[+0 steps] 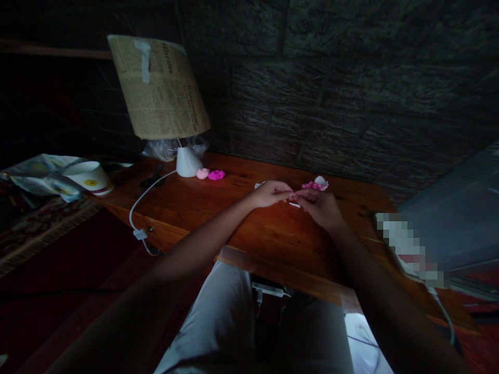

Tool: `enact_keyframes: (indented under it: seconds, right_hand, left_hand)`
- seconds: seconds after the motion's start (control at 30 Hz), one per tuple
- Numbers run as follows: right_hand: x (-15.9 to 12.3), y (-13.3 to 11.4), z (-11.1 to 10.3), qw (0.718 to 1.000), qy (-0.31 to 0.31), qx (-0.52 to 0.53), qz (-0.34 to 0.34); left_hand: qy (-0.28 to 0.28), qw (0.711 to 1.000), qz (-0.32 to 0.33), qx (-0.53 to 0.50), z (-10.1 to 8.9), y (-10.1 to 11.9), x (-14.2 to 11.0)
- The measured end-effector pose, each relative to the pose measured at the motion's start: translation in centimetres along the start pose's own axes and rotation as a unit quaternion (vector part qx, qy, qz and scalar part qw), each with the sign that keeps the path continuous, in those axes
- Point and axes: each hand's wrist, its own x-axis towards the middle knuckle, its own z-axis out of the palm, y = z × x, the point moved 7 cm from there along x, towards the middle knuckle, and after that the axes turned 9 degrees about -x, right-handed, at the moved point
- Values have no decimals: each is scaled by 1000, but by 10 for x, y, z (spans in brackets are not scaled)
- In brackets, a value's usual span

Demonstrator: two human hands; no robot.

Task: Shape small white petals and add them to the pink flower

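My left hand [272,194] and my right hand [318,206] meet fingertip to fingertip above the wooden table [268,234]. Both are closed in a pinch; whatever small thing lies between them is too tiny to make out. Just below the fingers is a short white stick-like piece [295,204]. Behind my right hand sits a crumpled pink piece [311,185] with a white piece [322,182] against it. A bit of something white [258,185] peeks out behind my left hand, mostly hidden.
A lamp with a newspaper-print shade [159,88] stands at the back left, its white cord [134,205] hanging over the edge. Beside its base lie a pale pink lump [202,173] and a magenta lump [217,175]. A paper cup [89,177] is far left; a blurred-out object [409,252] lies right.
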Motion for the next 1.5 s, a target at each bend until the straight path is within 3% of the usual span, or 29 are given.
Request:
enact_keyframes:
  seconds: [0.27,0.47,0.63,0.77,0.83,1.1,1.3,1.5]
  right_hand:
    - [-2,0,0,999,14,-33,-9]
    - [-1,-1,4,999,2,-27,-20]
    - [-2,-1,1,999,25,-20,-2]
    - [-3,-4,-1,999,40,10,12]
    - [-3,-5,-4,998,49,18,15]
    - [-1,0,-6,995,37,80,35]
    - [-3,-2,-3,994,8,81,72]
    - [-5,-6,-1,996,-8,63,65]
  left_hand:
    - [-25,999,17,-20,5,-6,3]
    - [-3,996,56,71,7,-7,5]
    - [75,983,68,153,-1,-4,6]
    - [193,955,52,219,-30,1,1]
    - [212,950,38,227,-41,1,-2]
    - [104,965,55,234,-18,-3,3]
    - [78,960,41,266,-17,-7,2]
    - [64,947,37,312,-15,-4,1]
